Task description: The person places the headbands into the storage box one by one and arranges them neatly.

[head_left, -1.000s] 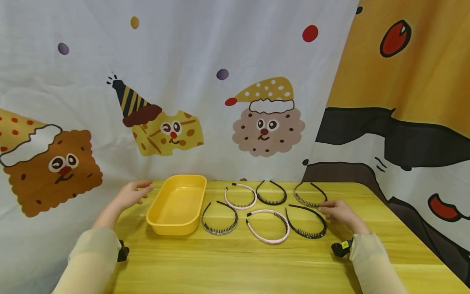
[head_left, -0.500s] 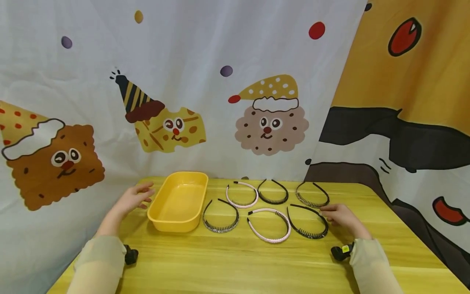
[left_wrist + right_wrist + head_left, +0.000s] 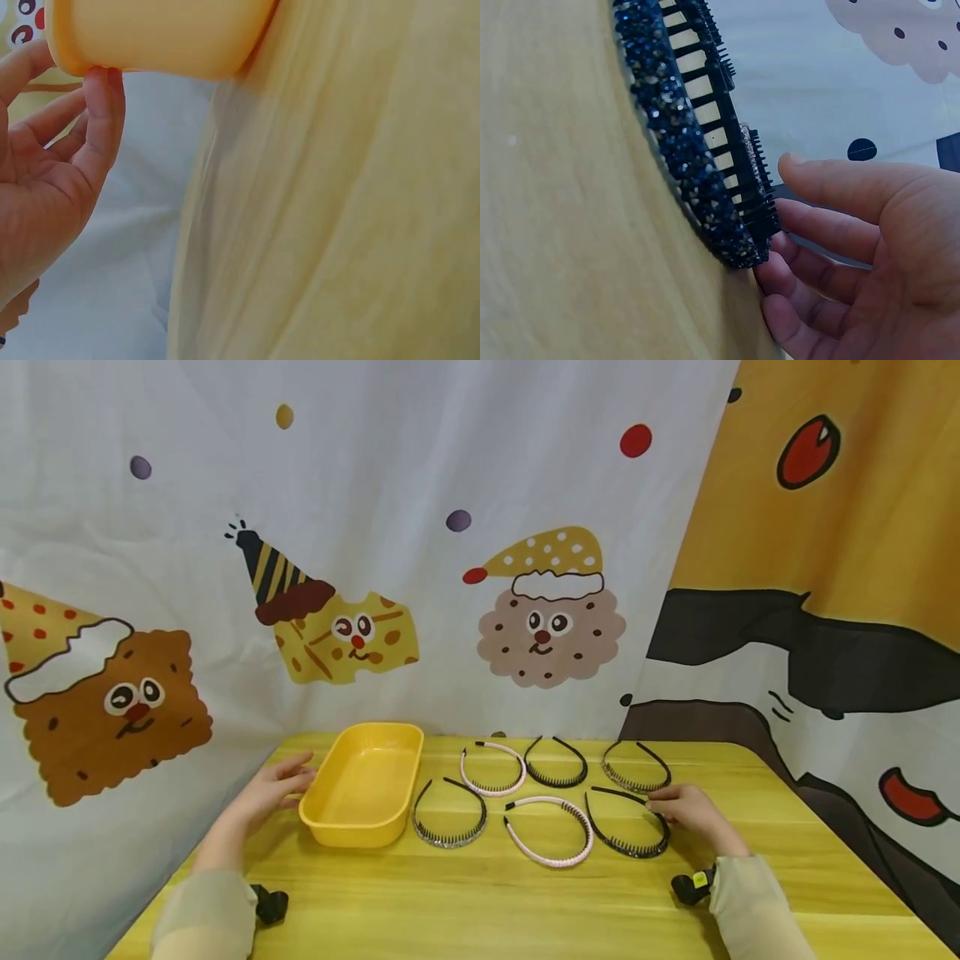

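Note:
Beside the left rim of a yellow plastic tray (image 3: 363,789) is my left hand (image 3: 272,789), its fingers relaxed. In the left wrist view, the thumb tip meets the tray's rim (image 3: 150,45) and the other fingers spread behind. My right hand (image 3: 690,812) is at the right side of a black headband (image 3: 633,852) covered in dark sparkling stones. The right wrist view shows that headband (image 3: 679,142) large, with comb teeth inside its curve. There the right thumb stands apart from the band, while loosely bent fingers reach just past its edge.
Several more headbands lie on the wooden table (image 3: 480,910): a silvery one (image 3: 448,841), a pink one (image 3: 558,862), another pink one behind it (image 3: 491,791), a black one (image 3: 557,781) and a glittery one (image 3: 626,783). A cartoon-printed curtain (image 3: 420,460) hangs behind the table.
My left hand has moved right and slightly down, closer to the tray's rim. My right hand has shifted slightly onto the dark headband's edge. Tray and headbands keep their places.

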Demonstrator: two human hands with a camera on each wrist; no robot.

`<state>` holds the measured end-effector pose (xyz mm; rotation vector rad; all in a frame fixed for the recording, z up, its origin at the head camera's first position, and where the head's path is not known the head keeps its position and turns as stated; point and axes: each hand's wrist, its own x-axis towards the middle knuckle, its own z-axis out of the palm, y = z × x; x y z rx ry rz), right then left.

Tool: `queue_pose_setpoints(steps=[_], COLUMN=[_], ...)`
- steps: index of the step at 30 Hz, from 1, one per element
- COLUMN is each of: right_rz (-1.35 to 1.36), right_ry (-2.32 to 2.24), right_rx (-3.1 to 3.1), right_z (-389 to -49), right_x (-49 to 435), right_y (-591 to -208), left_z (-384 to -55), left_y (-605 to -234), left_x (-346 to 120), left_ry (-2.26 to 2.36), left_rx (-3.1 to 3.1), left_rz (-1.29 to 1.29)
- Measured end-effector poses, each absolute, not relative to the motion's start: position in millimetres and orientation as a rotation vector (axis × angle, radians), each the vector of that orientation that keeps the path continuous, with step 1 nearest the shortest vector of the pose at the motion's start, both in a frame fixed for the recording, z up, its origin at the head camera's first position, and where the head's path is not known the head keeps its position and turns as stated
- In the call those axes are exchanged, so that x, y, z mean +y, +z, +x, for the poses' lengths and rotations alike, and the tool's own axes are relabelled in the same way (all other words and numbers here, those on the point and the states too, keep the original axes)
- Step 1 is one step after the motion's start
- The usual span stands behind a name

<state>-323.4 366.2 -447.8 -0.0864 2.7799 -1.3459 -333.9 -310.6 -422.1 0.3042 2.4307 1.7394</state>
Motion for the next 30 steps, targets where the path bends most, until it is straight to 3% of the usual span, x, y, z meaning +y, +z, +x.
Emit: queue_pose_setpoints(steps=[30], right_rz=[-0.124], right_ry=[-1.023], right_rx=[3.041], right_z=[-327], right_x=[357], right_y=[-450], left_z=[-341], left_y=[-436], left_x=[-318], left_ry=[1.75], left_rx=[2.345], left_rz=[0.385])
